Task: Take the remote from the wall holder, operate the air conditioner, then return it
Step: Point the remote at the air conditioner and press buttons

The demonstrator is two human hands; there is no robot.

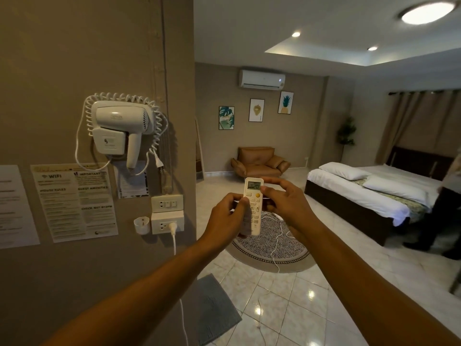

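A white remote (pixel 253 196) with a lit display and an orange button is upright in front of me, pointing toward the far wall. My left hand (pixel 225 216) grips its lower body from the left. My right hand (pixel 282 203) holds its right side, thumb resting near the display. The white air conditioner (pixel 262 79) hangs high on the far wall. An empty white wall holder (pixel 141 225) sits on the near wall, left of the sockets.
A hair dryer (pixel 119 126) with coiled cord, notice sheets (pixel 74 201) and sockets (pixel 167 213) occupy the near wall at left. A brown armchair (pixel 259 162), a round rug (pixel 269 248) with a white cable, and a bed (pixel 369 191) lie ahead. A person's legs (pixel 434 221) stand by the bed.
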